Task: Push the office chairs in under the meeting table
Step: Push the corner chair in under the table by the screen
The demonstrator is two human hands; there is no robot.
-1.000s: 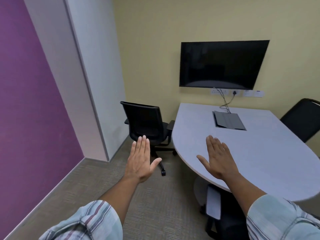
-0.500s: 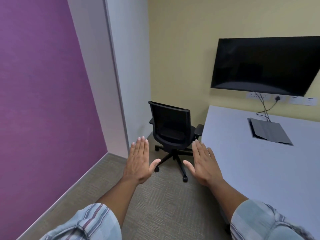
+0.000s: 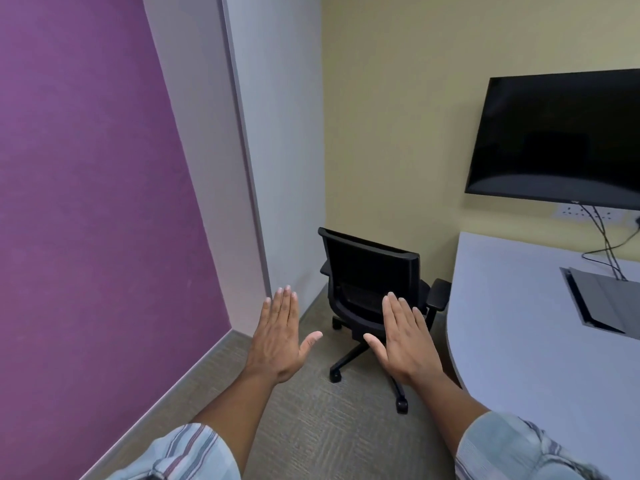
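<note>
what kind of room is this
Most likely a small office meeting room. A large dark wall screen hangs over a pale meeting table with a cable box set into its top, and a black wheeled office chair stands in the corner.

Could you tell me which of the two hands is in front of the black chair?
The right hand: it overlaps the chair's seat and base, while the left hand shows against the wall and carpet beside it.

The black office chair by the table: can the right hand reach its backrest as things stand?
Probably yes. The right hand is open and empty, and only bare carpet lies between it and the black office chair, though a step forward looks needed.
</note>
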